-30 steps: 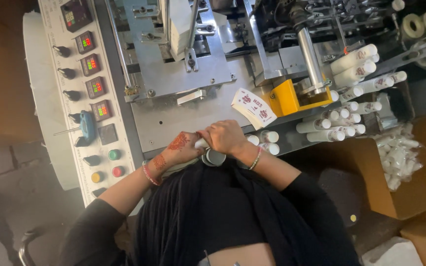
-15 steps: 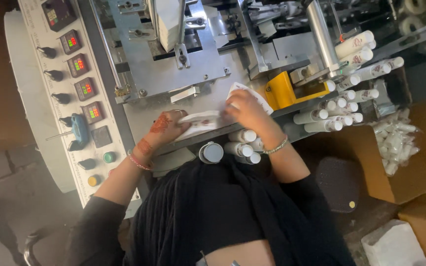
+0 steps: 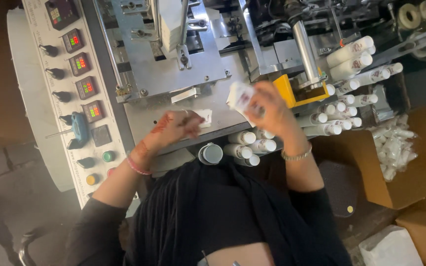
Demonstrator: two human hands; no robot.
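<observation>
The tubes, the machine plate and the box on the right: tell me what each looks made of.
Tubes: likely smooth white plastic with flat caps, slightly glossy. Machine plate: bare grey metal, probably steel or aluminium, dull sheen with screws and brackets. Box: brown corrugated cardboard, matte, with folded flaps.

Head camera looks steeply down, close over machine (image 3: 183,74).

Four small red-and-green digit screens (image 3: 81,64) on the white panel, brown cardboard box (image 3: 410,172) right.

Grey metal machine bed (image 3: 149,106); white tubes (image 3: 245,143) on it.
</observation>
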